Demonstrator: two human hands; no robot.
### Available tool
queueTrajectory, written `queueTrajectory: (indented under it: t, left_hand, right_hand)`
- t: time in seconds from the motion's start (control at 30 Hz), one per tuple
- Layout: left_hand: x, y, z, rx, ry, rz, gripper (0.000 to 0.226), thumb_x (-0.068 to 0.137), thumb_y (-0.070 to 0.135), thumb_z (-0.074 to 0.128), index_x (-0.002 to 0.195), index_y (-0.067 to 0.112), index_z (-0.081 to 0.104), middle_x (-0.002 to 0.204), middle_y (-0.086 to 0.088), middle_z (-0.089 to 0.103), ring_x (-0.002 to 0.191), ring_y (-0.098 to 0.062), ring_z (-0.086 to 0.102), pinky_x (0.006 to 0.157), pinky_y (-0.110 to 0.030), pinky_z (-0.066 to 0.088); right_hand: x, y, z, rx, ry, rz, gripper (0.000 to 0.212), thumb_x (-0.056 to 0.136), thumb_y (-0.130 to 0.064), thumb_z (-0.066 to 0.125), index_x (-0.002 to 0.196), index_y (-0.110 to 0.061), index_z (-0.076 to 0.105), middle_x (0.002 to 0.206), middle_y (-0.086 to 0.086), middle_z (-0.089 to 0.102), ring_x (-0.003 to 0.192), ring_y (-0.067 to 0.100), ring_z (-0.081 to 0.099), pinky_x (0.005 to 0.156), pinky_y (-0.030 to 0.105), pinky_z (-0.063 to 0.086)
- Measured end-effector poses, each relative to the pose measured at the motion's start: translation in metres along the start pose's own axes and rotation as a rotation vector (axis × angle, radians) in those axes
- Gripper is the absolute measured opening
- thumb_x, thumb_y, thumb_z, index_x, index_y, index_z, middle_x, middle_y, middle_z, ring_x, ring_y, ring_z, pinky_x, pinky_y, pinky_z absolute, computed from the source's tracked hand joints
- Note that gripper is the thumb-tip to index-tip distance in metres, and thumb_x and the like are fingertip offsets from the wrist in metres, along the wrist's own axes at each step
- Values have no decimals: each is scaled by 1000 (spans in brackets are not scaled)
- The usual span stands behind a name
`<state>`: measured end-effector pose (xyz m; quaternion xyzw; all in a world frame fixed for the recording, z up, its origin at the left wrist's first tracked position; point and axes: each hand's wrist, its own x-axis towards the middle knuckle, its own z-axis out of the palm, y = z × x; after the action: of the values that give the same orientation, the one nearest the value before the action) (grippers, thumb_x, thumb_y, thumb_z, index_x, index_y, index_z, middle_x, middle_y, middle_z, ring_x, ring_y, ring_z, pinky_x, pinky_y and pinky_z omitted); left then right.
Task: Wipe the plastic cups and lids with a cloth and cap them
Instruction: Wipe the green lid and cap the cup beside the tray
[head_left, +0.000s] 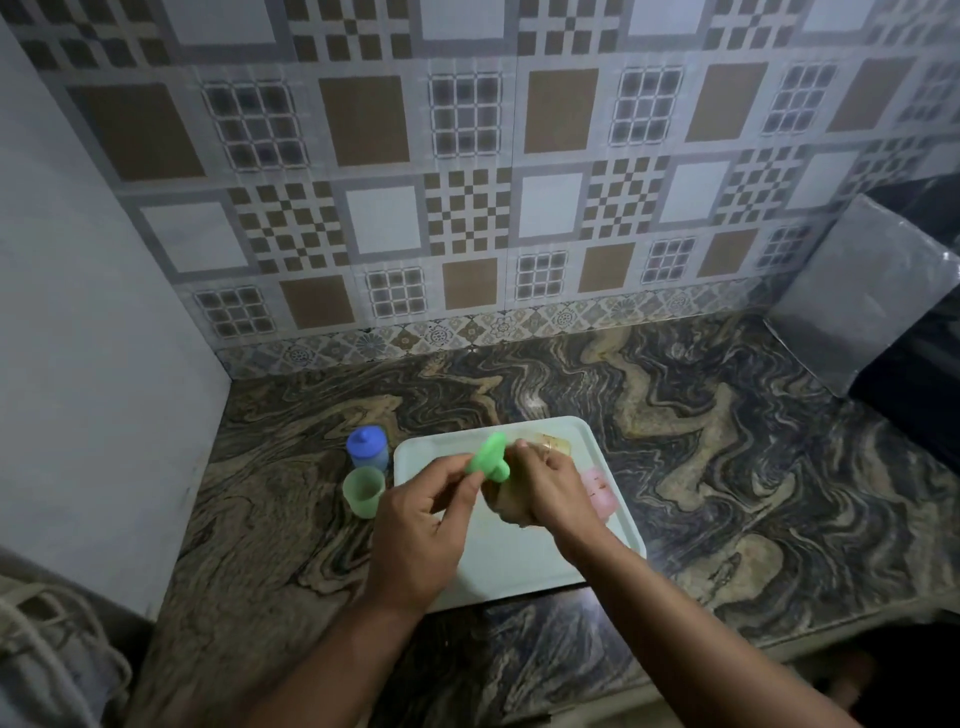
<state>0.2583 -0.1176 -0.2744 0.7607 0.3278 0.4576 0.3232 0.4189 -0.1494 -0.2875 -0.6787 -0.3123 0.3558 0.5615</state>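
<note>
Honestly, that green spouted lid (487, 457), only pinched in the left hand (415, 525) above the white tray (597, 452) at lower centre, could slip as the right hand (550, 486) (clutching a cloth (506, 506)) rubs it.

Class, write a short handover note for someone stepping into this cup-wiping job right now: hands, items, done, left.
Left hand pinches the green lid.
Right hand holds the cloth against it, above the tray.
Blue cup stands capped on the counter left of the tray; green cup stands open in front of it. Pink cup lies on the tray.
Left: finish the lid, cap the green cup, do the pink one.
</note>
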Motion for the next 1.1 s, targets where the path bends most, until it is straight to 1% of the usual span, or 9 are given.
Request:
queueTrajectory:
  t: [0.07, 0.2, 0.33, 0.43, 0.6, 0.8, 0.93, 1.0, 1.1]
  left_hand:
    - [8, -5, 4, -28, 4, -95, 13, 94, 27, 68, 105, 25, 75, 82, 17, 75, 72, -2, 71, 64, -29, 58]
    - [16, 6, 14, -134, 89, -213, 22, 95, 19, 67, 100, 40, 71, 94, 15, 77, 89, -8, 75, 79, -41, 62]
    - [31, 28, 19, -397, 163, -200, 13, 94, 25, 69, 97, 36, 74, 95, 4, 79, 93, -20, 76, 84, -39, 61]
    - [41, 24, 21, -439, 167, -276, 12, 93, 15, 67, 102, 20, 73, 97, -1, 79, 96, -21, 76, 86, -36, 61]
    - [40, 21, 31, -637, 108, -579, 14, 98, 5, 58, 101, 8, 71, 99, -12, 77, 95, -22, 74, 81, -37, 63]
    - [28, 24, 26, -1269, 254, -1033, 39, 100, 9, 50, 75, 9, 79, 84, -10, 79, 73, -16, 77, 59, -29, 62]
    - [38, 25, 29, -1239, 216, -1088, 17, 99, 10, 55, 96, 4, 70, 89, -11, 79, 78, -17, 78, 67, -30, 64]
    - [44, 24, 32, -1237, 192, -1075, 17, 98, 12, 56, 102, 4, 71, 94, -11, 79, 80, -15, 77, 68, -26, 63]
    - [46, 23, 34, -1197, 180, -1075, 18, 100, 14, 56, 103, 4, 70, 95, -11, 78, 77, -14, 77, 63, -24, 61]
  right_hand:
    - [2, 2, -6, -12, 71, -51, 45, 114, -27, 41, 95, -2, 75, 81, 25, 72, 72, 22, 64, 60, 23, 53]
    - [-21, -3, -10, -157, 33, -649, 33, 112, -19, 46, 129, -15, 74, 127, 0, 75, 125, 9, 66, 106, 26, 51]
    - [-15, 4, -10, -105, -23, -253, 40, 111, -25, 50, 82, -30, 77, 67, -16, 67, 66, 1, 62, 62, 33, 56]
    - [-11, -7, -19, 117, 85, -221, 36, 113, -27, 48, 102, -14, 80, 85, -1, 77, 83, 23, 74, 72, 45, 64]
    - [-26, -26, -22, -80, 78, -758, 31, 110, -18, 50, 123, -9, 77, 120, -4, 75, 114, 17, 70, 93, 32, 55]
    - [25, -27, -49, -224, 93, -290, 34, 107, -28, 56, 76, -23, 68, 63, -18, 64, 63, 0, 56, 67, 36, 46]
    - [10, -25, -42, -246, 76, -632, 31, 106, -23, 57, 131, -15, 73, 124, -4, 77, 109, -2, 69, 96, 26, 57]
    - [0, -11, -28, -500, -62, -795, 48, 103, -15, 56, 150, -11, 58, 156, 3, 57, 145, 12, 52, 117, 35, 46]
    - [-6, 6, -23, -760, -153, -755, 63, 100, -26, 43, 163, -19, 40, 172, -4, 32, 161, 15, 28, 124, 52, 37]
